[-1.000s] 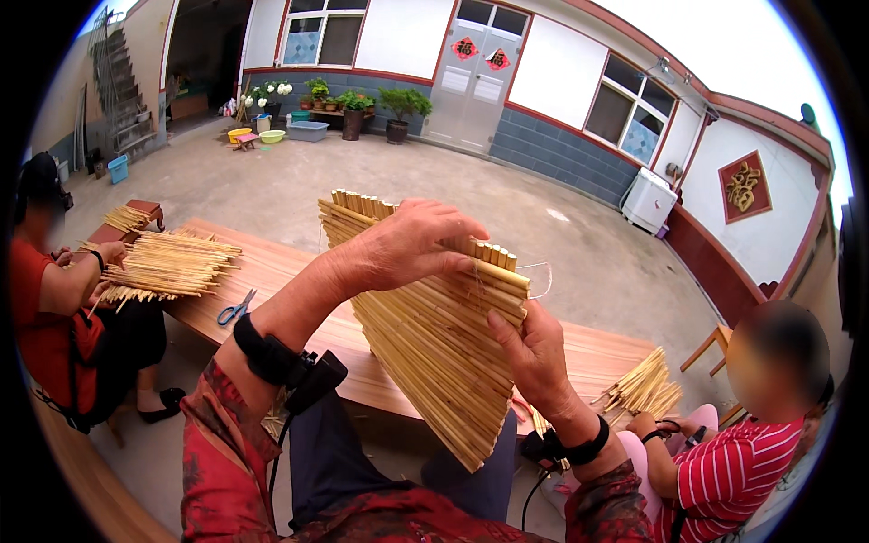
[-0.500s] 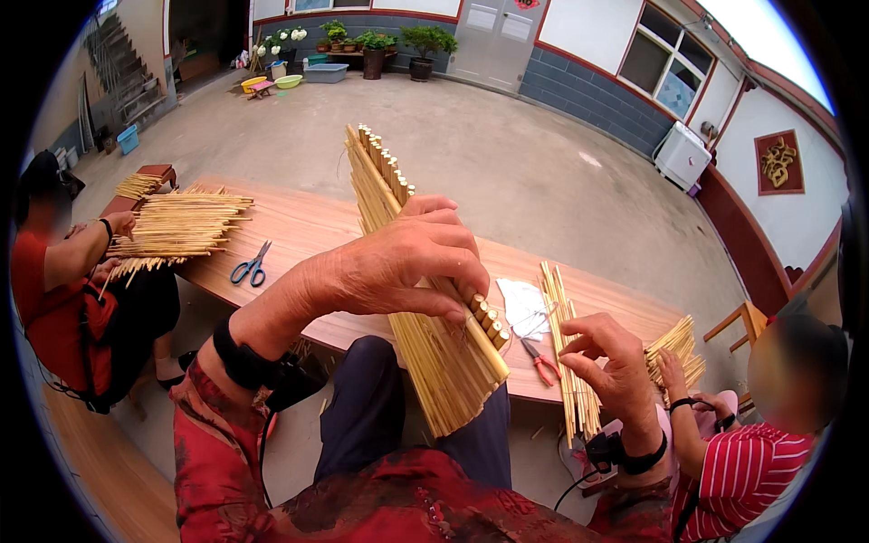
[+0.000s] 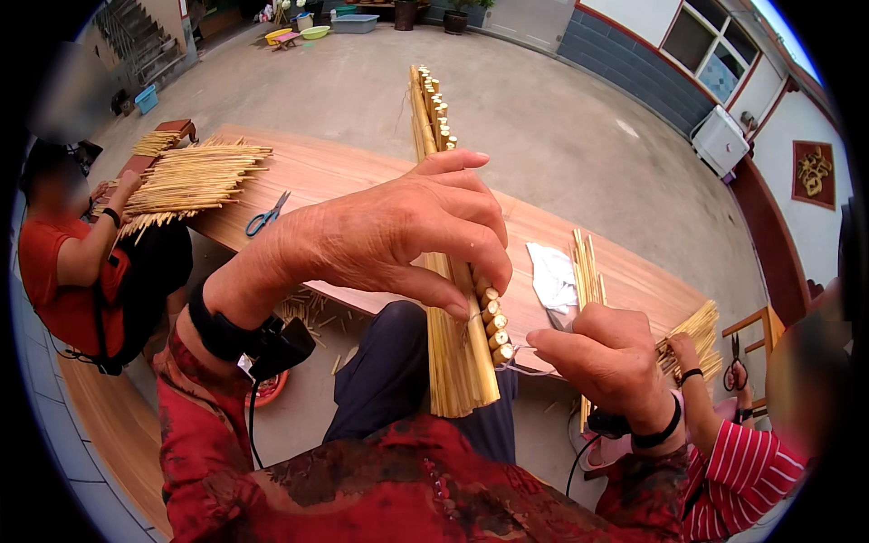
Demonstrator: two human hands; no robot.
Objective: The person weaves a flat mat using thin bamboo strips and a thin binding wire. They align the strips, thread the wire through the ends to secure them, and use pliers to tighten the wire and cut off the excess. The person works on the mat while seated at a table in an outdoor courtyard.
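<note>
A panel of straw-coloured stalks, bound side by side, stands tilted over my lap; a row of cut stalk ends runs along its right edge. My left hand grips that edge from above, thumb on the near side and fingers over the top. At the panel's lower right, my right hand is closed, thumb and forefinger pinching a thin pale cord that runs to the lowest stalk ends. Behind that hand lie a white cloth and loose long stalks on the table.
Blue-handled scissors lie on the wooden table. At the left a person in red handles a wide stalk bundle. At the right a person in a striped shirt touches another bundle, with dark scissors beside. Cut bits litter the floor.
My right hand has come in to the panel's edge and closed on the cord; before, its fingers were apart. The panel is turned more upright. The red-handled pliers are now mostly hidden.
</note>
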